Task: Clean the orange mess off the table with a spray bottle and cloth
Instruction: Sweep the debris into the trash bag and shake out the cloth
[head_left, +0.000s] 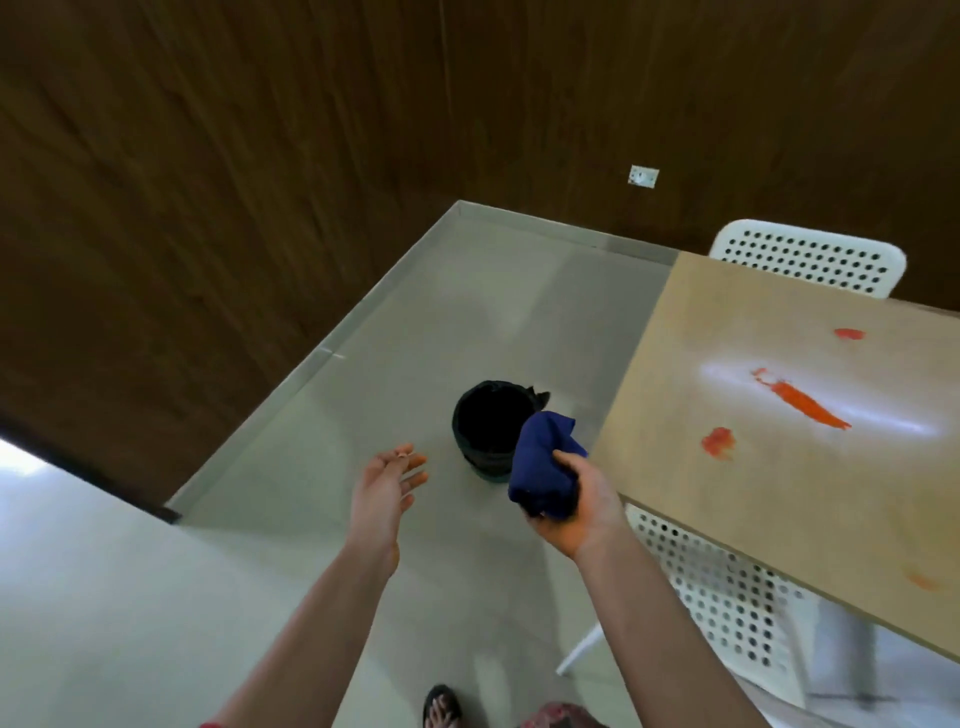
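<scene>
My right hand (576, 512) grips a bunched dark blue cloth (543, 462) in the air, just off the left edge of the light wooden table (670, 364). Orange smears lie on the tabletop: a long streak (802, 402) in the middle, a blotch (718, 442) nearer me, a small spot (849, 334) farther back and a faint mark (924, 581) by the near edge. My left hand (387, 486) hangs over the floor with fingers spread, holding nothing. No spray bottle is in view.
A black bin (488, 423) with a dark liner stands on the grey floor, partly behind the cloth. One white perforated chair (810, 257) is at the table's far side, another (727, 597) tucked under its near side. Dark wood walls enclose the corner.
</scene>
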